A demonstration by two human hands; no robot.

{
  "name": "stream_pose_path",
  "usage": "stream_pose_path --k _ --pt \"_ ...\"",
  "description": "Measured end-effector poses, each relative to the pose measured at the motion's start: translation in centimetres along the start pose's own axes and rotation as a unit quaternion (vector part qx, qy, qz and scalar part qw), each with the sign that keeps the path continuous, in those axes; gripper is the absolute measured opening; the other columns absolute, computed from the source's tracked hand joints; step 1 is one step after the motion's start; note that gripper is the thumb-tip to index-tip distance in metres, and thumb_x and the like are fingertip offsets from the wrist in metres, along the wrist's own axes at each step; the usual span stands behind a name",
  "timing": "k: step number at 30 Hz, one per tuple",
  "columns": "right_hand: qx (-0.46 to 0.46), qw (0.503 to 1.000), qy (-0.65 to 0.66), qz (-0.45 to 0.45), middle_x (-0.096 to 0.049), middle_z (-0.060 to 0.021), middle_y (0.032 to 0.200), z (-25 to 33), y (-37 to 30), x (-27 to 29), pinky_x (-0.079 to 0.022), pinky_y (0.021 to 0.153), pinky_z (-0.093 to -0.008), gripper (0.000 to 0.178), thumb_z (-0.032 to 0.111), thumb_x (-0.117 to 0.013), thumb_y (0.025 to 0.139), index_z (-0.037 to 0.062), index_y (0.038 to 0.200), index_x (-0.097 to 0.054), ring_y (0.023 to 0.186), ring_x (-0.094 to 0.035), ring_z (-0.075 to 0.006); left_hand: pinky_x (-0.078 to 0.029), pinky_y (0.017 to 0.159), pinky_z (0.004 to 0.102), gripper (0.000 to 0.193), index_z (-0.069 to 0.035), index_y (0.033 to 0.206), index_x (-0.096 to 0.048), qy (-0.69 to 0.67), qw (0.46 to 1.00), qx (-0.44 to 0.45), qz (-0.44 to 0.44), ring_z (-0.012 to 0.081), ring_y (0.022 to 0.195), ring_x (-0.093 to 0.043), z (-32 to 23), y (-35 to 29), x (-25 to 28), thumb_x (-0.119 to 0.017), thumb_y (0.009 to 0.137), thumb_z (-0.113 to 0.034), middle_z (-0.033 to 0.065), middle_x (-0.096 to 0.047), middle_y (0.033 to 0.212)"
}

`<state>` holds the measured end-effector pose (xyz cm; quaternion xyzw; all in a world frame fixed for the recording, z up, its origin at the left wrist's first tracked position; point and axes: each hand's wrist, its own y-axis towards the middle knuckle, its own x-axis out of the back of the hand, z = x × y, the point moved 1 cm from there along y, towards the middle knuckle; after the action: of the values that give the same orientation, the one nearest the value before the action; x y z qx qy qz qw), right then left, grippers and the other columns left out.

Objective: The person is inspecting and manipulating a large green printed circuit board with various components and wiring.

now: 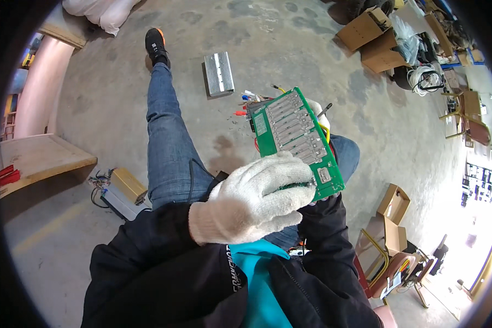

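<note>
A green circuit board (298, 136) is held tilted above my lap, its face covered with rows of silvery soldered strips. My left hand (257, 199), in a white knitted glove, closes on the board's near left edge. Behind the board is my right hand (315, 107); only a little white glove shows past the far right edge, and its fingers are hidden. Coloured wires with red and blue connectors (247, 97) stick out at the board's far left. A yellow cable (325, 132) and a dark, slim-ended piece (325, 109) show at its right edge.
A finned silver metal case (219, 74) lies on the concrete floor ahead. At left are a gold case (128, 186) with loose wires and a low wooden table (44, 156). Cardboard boxes (366, 30) and coiled white cable (425, 80) lie far right; open cartons (394, 203) stand nearer right.
</note>
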<state>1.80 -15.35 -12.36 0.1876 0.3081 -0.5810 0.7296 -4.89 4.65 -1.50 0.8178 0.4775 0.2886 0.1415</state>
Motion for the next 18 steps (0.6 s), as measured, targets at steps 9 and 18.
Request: stream_pose_path --k 9,18 --pt "0.007 0.998 -0.061 -0.003 -0.074 -0.0282 0.118 -0.4 0.1 1.1 -0.071 0.082 -0.0483 0.038 0.022 -0.063 0.111 -0.0005 0.141 -0.056 0.094 -0.08 -0.0367 -0.057 0.11 0.0574 0.061 -0.006 0.126 -0.073 0.002 1.0 0.008 0.001 0.043 0.124 -0.07 -0.1 -0.1 -0.1 -0.098 0.071 -0.01 0.0173 -0.07 0.133" --pt "-0.073 0.993 -0.082 -0.041 -0.074 -0.0263 0.119 0.4 -0.1 0.1 -0.071 0.08 -0.0495 0.04 0.026 -0.065 0.111 0.0015 0.142 -0.056 0.095 -0.08 -0.0379 -0.057 0.108 0.0571 0.063 -0.005 0.125 -0.072 -0.019 1.0 0.0 0.01 0.0451 0.122 -0.071 0.0 0.1 -0.1 -0.098 0.067 -0.009 0.0174 -0.07 0.132"
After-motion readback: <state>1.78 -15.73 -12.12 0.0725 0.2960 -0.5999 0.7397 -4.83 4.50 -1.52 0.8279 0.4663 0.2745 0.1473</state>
